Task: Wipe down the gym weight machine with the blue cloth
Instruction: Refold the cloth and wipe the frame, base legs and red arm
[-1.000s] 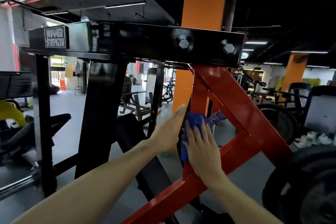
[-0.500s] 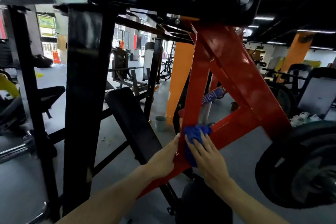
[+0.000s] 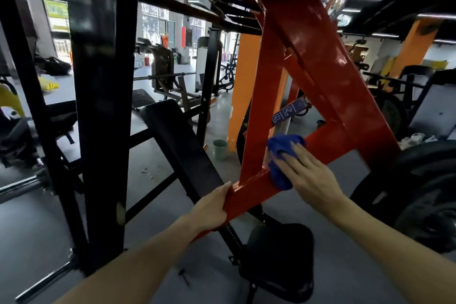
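The weight machine has a red triangular lever frame (image 3: 308, 57) hung under a black top beam. My right hand (image 3: 308, 175) presses the crumpled blue cloth (image 3: 278, 155) with straight fingers against the red crossbar (image 3: 328, 140), close to where it meets the upright red bar. My left hand (image 3: 212, 207) lies against the lower left end of that same crossbar, fingers straight along its edge, thumb hidden behind the bar.
A black post (image 3: 101, 96) stands at the left. A black back pad (image 3: 182, 145) slants behind the frame and a black seat (image 3: 278, 256) sits below. A weight plate (image 3: 424, 195) hangs at the right. A green bucket (image 3: 220, 146) stands on the grey floor.
My view has dropped lower. My right hand has slid the cloth down the upright red bar onto the crossbar, and my left hand has moved down to the crossbar's lower end.
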